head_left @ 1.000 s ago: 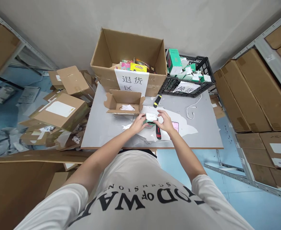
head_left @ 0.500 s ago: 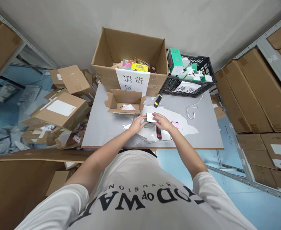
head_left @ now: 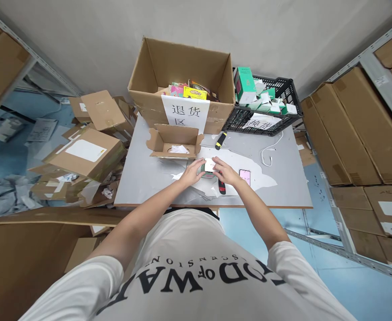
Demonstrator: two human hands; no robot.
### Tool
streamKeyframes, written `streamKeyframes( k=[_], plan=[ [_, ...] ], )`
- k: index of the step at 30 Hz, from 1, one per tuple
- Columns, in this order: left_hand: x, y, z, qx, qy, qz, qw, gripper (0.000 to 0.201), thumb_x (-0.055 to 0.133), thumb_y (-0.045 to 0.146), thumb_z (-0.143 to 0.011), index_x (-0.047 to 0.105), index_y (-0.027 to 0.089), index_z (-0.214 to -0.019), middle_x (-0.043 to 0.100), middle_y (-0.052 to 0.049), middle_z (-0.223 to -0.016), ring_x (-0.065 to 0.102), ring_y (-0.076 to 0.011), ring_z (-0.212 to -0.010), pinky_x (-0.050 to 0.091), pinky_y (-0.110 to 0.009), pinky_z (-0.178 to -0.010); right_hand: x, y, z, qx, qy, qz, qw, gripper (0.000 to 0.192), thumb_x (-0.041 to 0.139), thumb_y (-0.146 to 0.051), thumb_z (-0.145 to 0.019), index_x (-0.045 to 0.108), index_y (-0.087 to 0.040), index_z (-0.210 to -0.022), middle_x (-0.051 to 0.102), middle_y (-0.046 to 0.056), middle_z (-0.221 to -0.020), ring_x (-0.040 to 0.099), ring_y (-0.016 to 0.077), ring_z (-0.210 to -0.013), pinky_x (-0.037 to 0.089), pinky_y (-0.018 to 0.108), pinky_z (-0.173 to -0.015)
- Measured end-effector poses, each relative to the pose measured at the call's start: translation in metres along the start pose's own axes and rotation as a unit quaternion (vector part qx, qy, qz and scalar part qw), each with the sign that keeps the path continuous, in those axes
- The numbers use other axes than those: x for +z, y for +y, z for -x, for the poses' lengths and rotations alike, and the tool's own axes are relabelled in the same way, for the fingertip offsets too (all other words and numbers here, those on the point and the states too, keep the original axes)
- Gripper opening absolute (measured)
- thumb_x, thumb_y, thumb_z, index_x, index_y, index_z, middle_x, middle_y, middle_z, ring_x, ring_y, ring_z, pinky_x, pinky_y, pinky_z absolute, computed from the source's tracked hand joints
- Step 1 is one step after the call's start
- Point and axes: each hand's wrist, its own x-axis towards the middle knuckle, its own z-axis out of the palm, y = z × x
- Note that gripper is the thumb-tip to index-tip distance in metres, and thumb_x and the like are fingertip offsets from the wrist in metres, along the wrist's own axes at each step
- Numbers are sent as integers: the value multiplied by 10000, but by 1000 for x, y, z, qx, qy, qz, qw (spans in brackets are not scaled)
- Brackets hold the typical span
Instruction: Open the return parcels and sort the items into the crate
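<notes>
Between my two hands, near the front of the table, stands a small green box with a white end (head_left: 209,165) facing up. My left hand (head_left: 193,172) is closed on its left side, fingers along the edge. On the opposite side my right hand (head_left: 225,171) grips it, with fingertips at the white top. Just below my right hand lies a red and black utility knife (head_left: 221,187), partly covered by the hand. A phone (head_left: 245,176) with a lit pink screen rests to the right of it.
Behind my hands sits an open small carton (head_left: 175,155) with white paper inside. Farther back stand a large cardboard box (head_left: 145,107) of colourful packets and a black crate (head_left: 287,89) of green boxes. A yellow-black cutter (head_left: 220,141) and a white cable (head_left: 266,156) lie on the table (head_left: 142,178).
The white end of the green box now lies flatter and lower, and both hands have closed in around the box's sides. Everything else on the table stays put.
</notes>
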Motion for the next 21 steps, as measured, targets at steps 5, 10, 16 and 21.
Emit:
streamKeyframes(
  k=[5,10,16,21],
  plan=[
    [1,4,-1,1,-22,-12,1000,388,565,272,-845,546,182,-1222,451,-133,-1403,453,-225,-1289,404,-404,-1055,8,-1,1,-14,6,9,1000,124,507,-243,-895,607,-173,-874,297,126,-1509,178,262,-1426,318,506,-1113],
    [8,4,2,19,-24,-36,999,347,511,253,-883,556,155,-1213,415,-160,-1430,452,-236,-1293,421,-396,-1042,17,4,7,-31,-3,25,999,128,516,-274,-898,593,-174,-879,219,108,-1543,119,264,-1438,291,503,-1125],
    [12,4,3,29,-35,-68,997,373,477,231,-897,516,168,-1263,375,-155,-1461,466,-252,-1281,464,-390,-998,3,-1,0,8,-61,102,993,285,600,-401,-839,572,-156,-982,200,178,-1535,120,334,-1431,317,565,-1060],
    [6,4,1,21,-63,-96,993,393,483,232,-888,514,186,-1277,364,-133,-1472,495,-262,-1252,501,-388,-948,-11,-19,-24,34,-139,190,971,452,705,-342,-749,531,-177,-1133,316,188,-1471,291,353,-1360,304,575,-1043]
  ],
)
